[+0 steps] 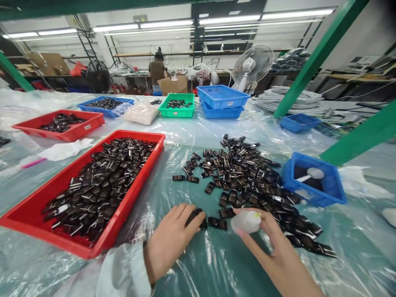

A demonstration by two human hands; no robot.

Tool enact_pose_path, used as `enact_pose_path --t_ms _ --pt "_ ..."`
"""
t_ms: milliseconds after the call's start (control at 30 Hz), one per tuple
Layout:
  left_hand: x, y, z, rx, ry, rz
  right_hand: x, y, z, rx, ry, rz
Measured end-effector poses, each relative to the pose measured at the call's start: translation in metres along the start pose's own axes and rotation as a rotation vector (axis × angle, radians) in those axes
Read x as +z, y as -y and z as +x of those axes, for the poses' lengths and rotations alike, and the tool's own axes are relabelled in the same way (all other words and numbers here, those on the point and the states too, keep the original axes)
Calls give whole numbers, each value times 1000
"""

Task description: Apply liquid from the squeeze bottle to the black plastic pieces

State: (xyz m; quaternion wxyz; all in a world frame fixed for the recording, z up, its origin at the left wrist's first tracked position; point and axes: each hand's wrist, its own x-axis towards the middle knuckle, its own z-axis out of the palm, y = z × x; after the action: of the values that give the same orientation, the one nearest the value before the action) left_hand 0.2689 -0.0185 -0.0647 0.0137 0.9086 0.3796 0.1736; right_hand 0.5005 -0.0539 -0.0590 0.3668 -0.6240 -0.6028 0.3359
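My left hand (175, 233) lies low over the table, its fingers and thumb closed around a small black car-shaped piece (202, 224). Just to the right of it sits another such black piece (217, 223). Between the thumb and fingers of my right hand (266, 235) is a small translucent white squeeze bottle (245, 222), tilted, with a yellowish spot near one end. A loose heap of the same black pieces (247, 169) spreads behind and to the right of both hands.
A long red tray (136, 202) full of black pieces stands on the left. On the right, a small blue bin (329, 194) holds dark material and a white scoop (314, 173). Green posts (321, 57) rise at the right. Farther back are a green tray (176, 113) and stacked blue trays (222, 99).
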Motion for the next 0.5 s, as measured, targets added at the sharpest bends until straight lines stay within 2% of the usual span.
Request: enact_pose_path --t_ms 100,233,400,500 --pt "0 -3 1 9 -28 -43 -2 -4 1 8 24 3" --pt "-6 -7 -1 -15 -53 -206 -1 6 -4 58 17 109" --pt "-19 -12 -5 -246 -74 -547 2 24 -15 62 -50 243" --pt "-23 -13 -8 -358 -81 -738 0 22 -19 -64 -46 244"
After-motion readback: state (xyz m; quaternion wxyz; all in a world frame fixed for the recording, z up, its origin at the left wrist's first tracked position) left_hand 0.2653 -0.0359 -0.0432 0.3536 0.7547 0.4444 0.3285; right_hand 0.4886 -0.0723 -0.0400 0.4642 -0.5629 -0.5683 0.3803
